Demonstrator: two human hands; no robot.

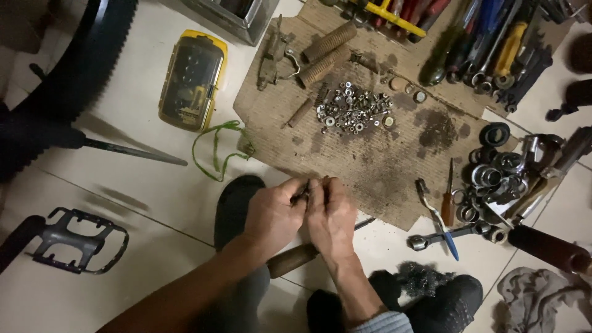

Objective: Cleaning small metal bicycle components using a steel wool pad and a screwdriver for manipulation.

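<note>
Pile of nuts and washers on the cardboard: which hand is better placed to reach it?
Probably the right hand: the pile of nuts and washers lies almost straight ahead of it. The left hand sits further off.

Small dark metal part [303, 190], thin and elongated, pinched between the fingertips of left hand [274, 216] and right hand [331, 216]. Mostly hidden by the fingers; only a short dark end shows above the left thumb, tilted up toward the far right. It's held off the floor, just over the near edge of the stained cardboard sheet [370, 160]. Exact shape can't be made out.
</note>
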